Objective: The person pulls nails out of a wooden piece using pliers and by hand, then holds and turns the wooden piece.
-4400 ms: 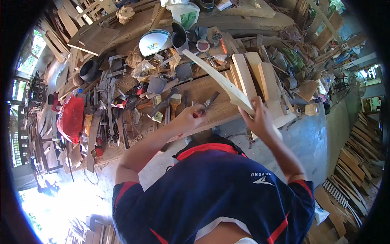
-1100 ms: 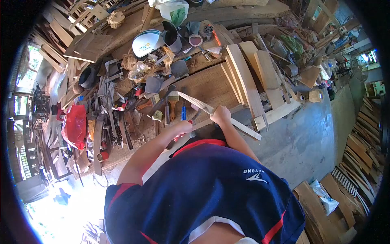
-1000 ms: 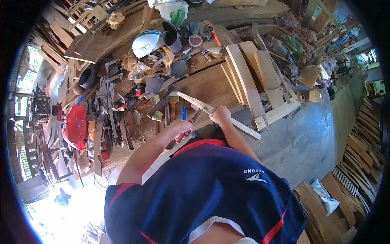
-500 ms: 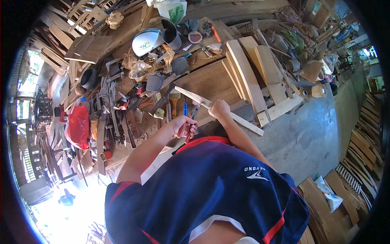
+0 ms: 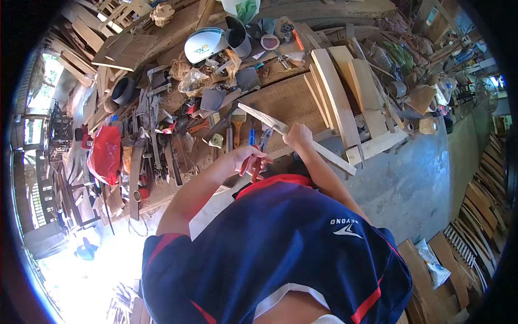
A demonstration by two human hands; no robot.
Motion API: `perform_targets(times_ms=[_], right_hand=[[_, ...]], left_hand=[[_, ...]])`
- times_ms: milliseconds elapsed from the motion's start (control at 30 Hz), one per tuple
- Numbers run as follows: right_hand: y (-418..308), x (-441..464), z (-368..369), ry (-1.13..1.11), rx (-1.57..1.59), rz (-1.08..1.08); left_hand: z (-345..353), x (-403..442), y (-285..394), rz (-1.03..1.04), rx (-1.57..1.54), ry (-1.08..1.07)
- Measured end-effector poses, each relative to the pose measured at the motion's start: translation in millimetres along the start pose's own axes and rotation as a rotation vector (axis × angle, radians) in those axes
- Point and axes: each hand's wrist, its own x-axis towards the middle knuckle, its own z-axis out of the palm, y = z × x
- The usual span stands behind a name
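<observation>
My left hand [image 5: 249, 160] is closed around the red handles of a pair of pliers [image 5: 264, 141], whose metal jaws point up and away from me. Just beyond those fingers is a blue-handled tool [image 5: 252, 136]; its lower end is hidden. My right hand [image 5: 298, 137] grips a long, narrow strip of wood [image 5: 332, 155] near its middle. The strip slants across the bench edge, its pale far end above the pliers and its near end to the right. A brush with a wooden handle [image 5: 237, 129] lies on the bench close to the strip's far end.
On the cluttered bench [image 5: 286, 102] are a white helmet [image 5: 205, 44], a dark cup [image 5: 238, 38] and several hand tools. Thick boards [image 5: 339, 97] are stacked to the right. A red plastic bag [image 5: 105, 155] hangs at the left. More planks lie lower right.
The view has shifted slightly, so the bench appears a little further right. Both hands keep their holds on the pliers and the wood strip; the pliers' jaws show more clearly now.
</observation>
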Motion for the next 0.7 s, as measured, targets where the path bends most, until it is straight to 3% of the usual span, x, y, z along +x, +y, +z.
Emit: perform_targets(times_ms=[100,700], right_hand=[[5,-1,-2,0.044,-0.007,-0.038],[19,-4,0,0.094,0.074,0.005]], left_hand=[[-9,9,-3,0.005,-0.118,-0.011],[-4,5,-4,-0.005,-0.049,-0.062]])
